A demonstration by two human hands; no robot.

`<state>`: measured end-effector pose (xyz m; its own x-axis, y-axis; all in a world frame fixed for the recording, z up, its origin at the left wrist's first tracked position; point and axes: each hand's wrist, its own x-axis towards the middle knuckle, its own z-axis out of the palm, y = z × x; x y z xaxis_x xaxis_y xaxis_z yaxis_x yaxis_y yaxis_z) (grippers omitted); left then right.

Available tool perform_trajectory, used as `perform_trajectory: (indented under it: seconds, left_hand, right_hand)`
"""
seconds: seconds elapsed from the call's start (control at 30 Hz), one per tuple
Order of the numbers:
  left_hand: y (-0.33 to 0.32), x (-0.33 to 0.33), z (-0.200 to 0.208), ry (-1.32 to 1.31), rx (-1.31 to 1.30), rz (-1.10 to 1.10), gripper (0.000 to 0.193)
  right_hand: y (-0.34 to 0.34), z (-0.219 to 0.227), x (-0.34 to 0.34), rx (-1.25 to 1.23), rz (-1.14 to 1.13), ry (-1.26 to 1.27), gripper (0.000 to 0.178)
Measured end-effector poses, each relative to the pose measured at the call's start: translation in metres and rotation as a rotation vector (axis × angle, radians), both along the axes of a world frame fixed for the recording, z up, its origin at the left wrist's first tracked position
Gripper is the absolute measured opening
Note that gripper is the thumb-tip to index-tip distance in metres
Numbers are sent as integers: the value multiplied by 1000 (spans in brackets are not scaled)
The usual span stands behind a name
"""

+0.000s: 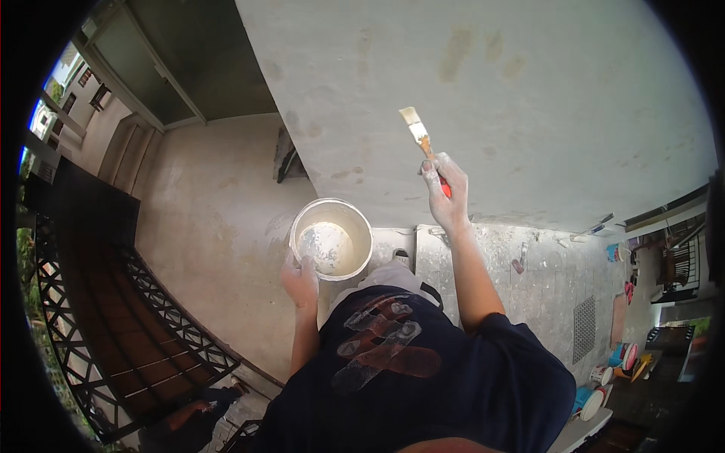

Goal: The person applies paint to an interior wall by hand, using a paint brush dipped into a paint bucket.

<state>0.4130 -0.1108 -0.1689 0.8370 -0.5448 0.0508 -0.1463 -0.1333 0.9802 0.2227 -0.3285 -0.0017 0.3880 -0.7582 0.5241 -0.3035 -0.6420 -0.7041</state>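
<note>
Pale grey wall (574, 113) fills the upper right of the frame; darker patches show on it, nature unclear. Dark lattice-edged structure (124, 325) at lower left, bent by the lens and cut off at the rim. Second person (185, 419) at the lower-left edge, mostly out of frame. White bucket (361, 235) sits just left of centre, mouth up; whitish material inside, depth not readable. Hands are apart. Right hand (451, 195), right of centre, whitish-smeared, is closed round the brush handle; part of the grip is covered. Left hand (300, 283) grips the bucket at its lower-left side; some fingers are hidden. Brush (420, 136) points up-left in front of the wall, bristles pale; bristle contact with the wall cannot be judged.
</note>
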Motion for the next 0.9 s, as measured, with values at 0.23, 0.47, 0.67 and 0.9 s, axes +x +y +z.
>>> perform_trajectory:
  seconds: [0.23, 0.47, 0.67, 0.9]
  left_hand:
    - [-3, 11, 12, -162, 199, 14, 43]
    - [-7, 15, 16, -358, 348, -50, 46]
    - [-6, 3, 21, -477, 344, -7, 48]
    - [0, 1, 22, -410, 342, -11, 46]
  right_hand:
    - [76, -18, 19, 408, 422, 388, 30]
    - [70, -81, 74, 143, 626, 995, 39]
    - [69, -131, 109, 18, 628, 1131, 30]
    - [74, -120, 99, 99, 604, 1028, 25]
